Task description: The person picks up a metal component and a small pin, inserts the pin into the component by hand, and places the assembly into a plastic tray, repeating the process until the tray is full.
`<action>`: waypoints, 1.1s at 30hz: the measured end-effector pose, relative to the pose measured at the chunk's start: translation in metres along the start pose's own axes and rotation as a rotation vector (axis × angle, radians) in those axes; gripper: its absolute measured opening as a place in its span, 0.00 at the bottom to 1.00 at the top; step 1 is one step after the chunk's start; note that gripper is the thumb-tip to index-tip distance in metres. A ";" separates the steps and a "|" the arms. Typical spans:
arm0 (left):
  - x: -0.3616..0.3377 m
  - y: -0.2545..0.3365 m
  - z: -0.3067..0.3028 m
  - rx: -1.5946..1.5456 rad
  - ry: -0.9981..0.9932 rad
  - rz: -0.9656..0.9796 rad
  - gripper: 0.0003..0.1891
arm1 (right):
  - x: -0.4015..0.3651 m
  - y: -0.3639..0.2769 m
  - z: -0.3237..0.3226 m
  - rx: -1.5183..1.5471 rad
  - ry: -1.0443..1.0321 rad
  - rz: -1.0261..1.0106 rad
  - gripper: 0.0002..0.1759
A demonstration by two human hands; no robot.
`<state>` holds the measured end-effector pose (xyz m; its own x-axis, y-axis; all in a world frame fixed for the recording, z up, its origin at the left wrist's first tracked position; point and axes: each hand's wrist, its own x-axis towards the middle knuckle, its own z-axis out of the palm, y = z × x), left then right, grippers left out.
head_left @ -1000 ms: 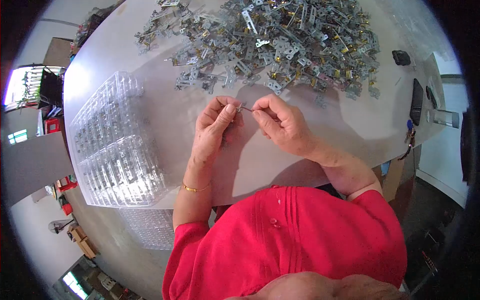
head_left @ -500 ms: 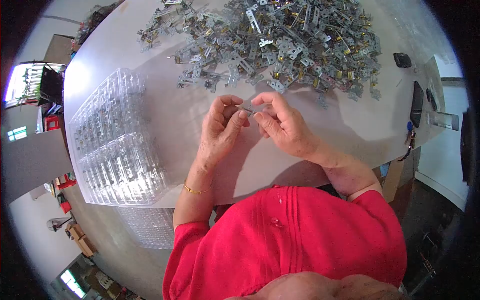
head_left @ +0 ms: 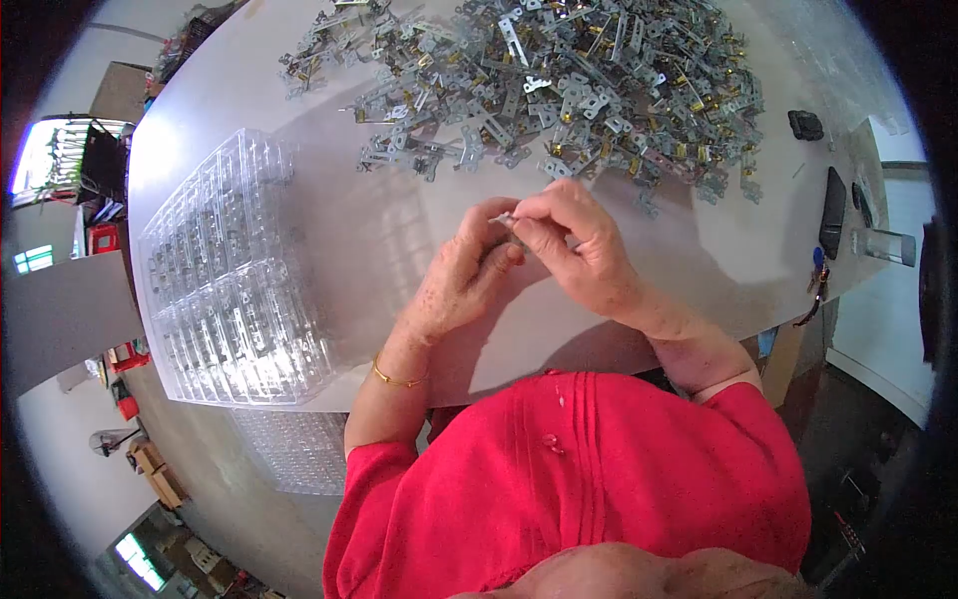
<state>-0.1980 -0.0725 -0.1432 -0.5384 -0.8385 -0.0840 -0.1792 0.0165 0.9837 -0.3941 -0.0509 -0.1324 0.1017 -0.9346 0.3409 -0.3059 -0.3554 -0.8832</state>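
Note:
Near the middle of the table, my left hand [head_left: 461, 275] and my right hand [head_left: 587, 255] meet at their fingertips. Between them is a small metal part [head_left: 507, 220], mostly hidden by the fingers. The fingers of both hands are closed on it. Just beyond my hands lies a large heap of metal brackets [head_left: 599, 90], some with yellow pieces. To the left, clear plastic trays [head_left: 235, 329] hold rows of similar metal pieces in their slots.
The pale table [head_left: 379, 240] has a black object [head_left: 804, 124], a dark phone-like slab [head_left: 832, 215], a clear cylinder [head_left: 886, 246] and keys [head_left: 818, 280] at its right side. More clear trays [head_left: 294, 449] sit below its left edge.
Both hands have come closer together. My right hand's fingers, which were apart, have closed on the small part, and my left fingers have shifted right around it.

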 end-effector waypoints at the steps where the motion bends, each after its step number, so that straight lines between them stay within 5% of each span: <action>1: 0.000 -0.003 0.001 -0.035 -0.012 0.002 0.21 | 0.000 0.002 0.001 0.046 0.054 -0.002 0.04; 3: -0.001 -0.003 0.000 -0.278 0.031 -0.110 0.18 | -0.001 0.007 0.005 0.140 0.162 -0.006 0.05; 7: 0.003 0.006 -0.017 -0.654 0.093 -0.220 0.13 | -0.002 0.004 0.000 0.326 0.063 0.278 0.06; 10: 0.008 0.002 -0.018 -0.792 0.102 -0.104 0.11 | -0.003 0.003 0.003 0.288 0.000 0.312 0.07; 23: 0.004 0.003 -0.017 -0.632 0.113 -0.125 0.09 | -0.004 -0.001 0.002 0.130 -0.088 0.347 0.06; 33: -0.002 0.002 -0.016 -0.379 0.076 -0.086 0.17 | -0.005 0.004 0.004 0.105 -0.083 0.232 0.07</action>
<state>-0.1846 -0.0796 -0.1385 -0.4693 -0.8664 -0.1705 0.1031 -0.2455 0.9639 -0.3922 -0.0476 -0.1390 0.1189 -0.9876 0.1021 -0.2303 -0.1274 -0.9647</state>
